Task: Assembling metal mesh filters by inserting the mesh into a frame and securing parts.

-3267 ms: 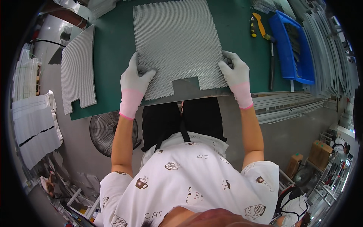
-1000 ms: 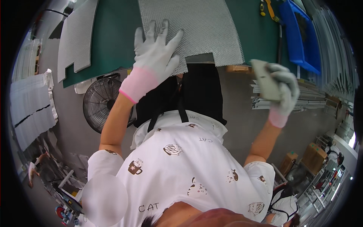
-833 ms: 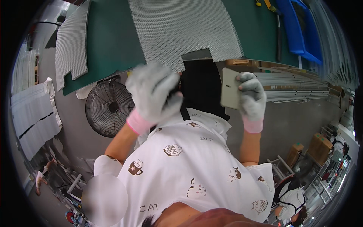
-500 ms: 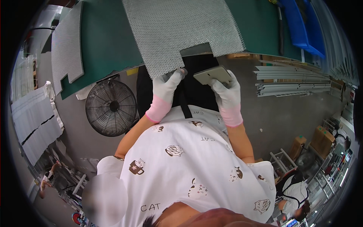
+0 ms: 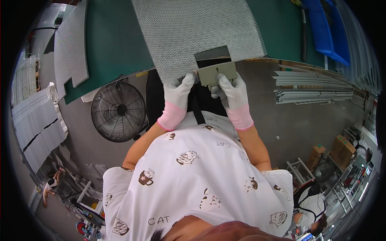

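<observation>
A silvery expanded-metal mesh sheet (image 5: 197, 28) lies on the green table and juts past its near edge, with a rectangular notch cut there. My left hand (image 5: 177, 93), in a white glove with pink cuff, grips the sheet's near left corner, fingers curled beneath. In my gloved right hand (image 5: 235, 94) is a flat grey-green rectangular block (image 5: 217, 72) with a small dark slot. Thumb on its face, the hand holds it at the mouth of the notch. Whether block and mesh touch, I cannot tell.
Another notched mesh sheet (image 5: 71, 48) lies at the table's left. A blue bin (image 5: 325, 32) and a dark-handled tool (image 5: 304, 36) are at the right of the green table (image 5: 114, 36). Below stand a black fan (image 5: 118, 111) and stacked metal strips (image 5: 313, 86). Other people are farther off.
My right hand has moved left with the block, turning its broad face toward me and bringing it to the notch. My left hand stays on the mesh corner; the sheet has shifted slightly right.
</observation>
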Motion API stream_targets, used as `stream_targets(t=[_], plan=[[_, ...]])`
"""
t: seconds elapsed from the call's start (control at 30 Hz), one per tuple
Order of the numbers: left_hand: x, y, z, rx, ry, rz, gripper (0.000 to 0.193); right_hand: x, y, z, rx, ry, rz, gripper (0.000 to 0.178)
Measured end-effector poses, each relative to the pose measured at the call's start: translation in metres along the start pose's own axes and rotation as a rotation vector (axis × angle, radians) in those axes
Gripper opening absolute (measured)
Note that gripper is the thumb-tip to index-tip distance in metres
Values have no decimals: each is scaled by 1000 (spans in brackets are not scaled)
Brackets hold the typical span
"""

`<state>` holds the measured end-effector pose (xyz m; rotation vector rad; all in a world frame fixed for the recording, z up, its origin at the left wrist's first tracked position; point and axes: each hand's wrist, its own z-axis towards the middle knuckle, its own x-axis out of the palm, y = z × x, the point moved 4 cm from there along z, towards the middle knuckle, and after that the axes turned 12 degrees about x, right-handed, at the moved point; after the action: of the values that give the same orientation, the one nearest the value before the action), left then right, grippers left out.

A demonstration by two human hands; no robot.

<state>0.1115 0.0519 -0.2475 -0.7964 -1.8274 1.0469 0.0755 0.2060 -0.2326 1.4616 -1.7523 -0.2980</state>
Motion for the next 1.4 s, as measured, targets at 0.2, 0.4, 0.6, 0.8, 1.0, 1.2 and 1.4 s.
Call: stream_targets(t=[0.2,0.4,0.6,0.8,1.0,1.2,1.4], plan=[[-1,-1,1,59,19,19,29,5,0,1,-9,-9,8,28],[0,2,-22,-153,-11,-34,23,3,-5,0,-2,4,18,37],[63,-86,-16,1245,661,907,29,-2,-12,7,-62,33,28,38],[107,-66,79,1013,835,1189,8,-4,-8,9,-1,46,26,32],[106,-69,81,1000,886,1112,12,4,2,3,-1,8,5,29],[103,-66,85,961,914,1074,12,13,13,-1,43,40,8,33],[96,-73,90,922,1023,988,26,15,23,13,75,36,-57,32]])
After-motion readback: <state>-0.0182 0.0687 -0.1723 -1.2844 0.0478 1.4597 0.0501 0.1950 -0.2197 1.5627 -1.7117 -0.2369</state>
